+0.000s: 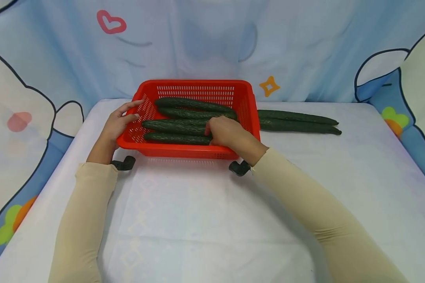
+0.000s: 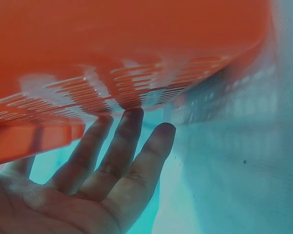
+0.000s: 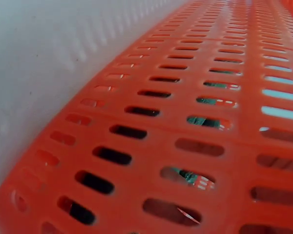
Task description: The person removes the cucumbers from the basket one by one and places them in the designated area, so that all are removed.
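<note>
Several long dark green cucumbers lie lengthwise in a red slotted plastic basket [image 1: 184,150]. My right hand [image 1: 226,131] reaches over the basket's near side and grips a front cucumber [image 1: 177,127] by its right end. Another cucumber [image 1: 177,138] lies along the near wall, just under the fingers. At the basket's left end is my left hand [image 1: 118,120], its thumb and forefinger over the rim. In the left wrist view its other fingers [image 2: 122,161] stretch out below the rim, fingertips at the slotted wall. The right wrist view shows only the basket's slotted outside, with the right hand hidden.
Two more cucumbers [image 1: 299,125] lie side by side on the white-covered table [image 1: 205,220], right of the basket. A blue cartoon-print curtain [image 1: 212,43] hangs right behind the basket. Dark wrist-camera mounts [image 1: 239,168] sit below both wrists, close to the near wall.
</note>
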Demonstrator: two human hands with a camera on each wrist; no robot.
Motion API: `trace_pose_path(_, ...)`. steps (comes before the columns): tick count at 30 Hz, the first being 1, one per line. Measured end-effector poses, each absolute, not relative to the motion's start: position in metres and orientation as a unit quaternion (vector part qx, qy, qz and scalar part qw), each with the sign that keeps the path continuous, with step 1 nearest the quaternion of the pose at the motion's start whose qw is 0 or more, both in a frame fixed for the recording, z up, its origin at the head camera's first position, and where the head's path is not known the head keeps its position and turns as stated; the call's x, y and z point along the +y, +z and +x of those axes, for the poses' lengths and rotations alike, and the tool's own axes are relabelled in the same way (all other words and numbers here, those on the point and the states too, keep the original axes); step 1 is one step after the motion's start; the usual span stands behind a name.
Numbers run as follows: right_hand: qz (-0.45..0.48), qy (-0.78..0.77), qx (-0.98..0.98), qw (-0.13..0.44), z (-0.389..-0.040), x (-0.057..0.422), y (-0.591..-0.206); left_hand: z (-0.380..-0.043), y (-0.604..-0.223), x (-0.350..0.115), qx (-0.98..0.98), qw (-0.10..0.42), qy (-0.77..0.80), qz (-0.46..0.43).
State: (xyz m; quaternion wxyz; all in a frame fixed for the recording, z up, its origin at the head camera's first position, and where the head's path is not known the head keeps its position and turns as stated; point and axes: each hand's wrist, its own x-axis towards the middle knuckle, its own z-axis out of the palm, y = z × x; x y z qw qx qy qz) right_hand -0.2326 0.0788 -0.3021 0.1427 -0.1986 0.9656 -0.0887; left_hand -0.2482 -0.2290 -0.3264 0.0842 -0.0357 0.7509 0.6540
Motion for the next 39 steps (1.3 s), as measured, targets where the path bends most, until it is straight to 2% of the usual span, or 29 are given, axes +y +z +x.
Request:
trace_pose_path(7, -0.218, -0.075, 0.959, 0.167, -0.236, 0.079, -0.302, -0.248, -0.328, -0.230, 0.746, 0.082, 0.660, -0.036)
trace_pose_path(16, -0.222, -0.097, 0.935, 0.259, -0.241, 0.079, -0.307, -0.248, -0.327, -0.229, 0.751, 0.081, 0.654, -0.032)
trace_pose_path(30, -0.218, -0.091, 0.933, 0.272, -0.243, 0.079, -0.308, -0.249, -0.327, -0.229, 0.751, 0.081, 0.654, -0.031)
trace_pose_path(39, -0.238, -0.092, 0.933, 0.255, -0.243, 0.080, -0.307, -0.249, -0.326, -0.229, 0.752, 0.082, 0.653, -0.033)
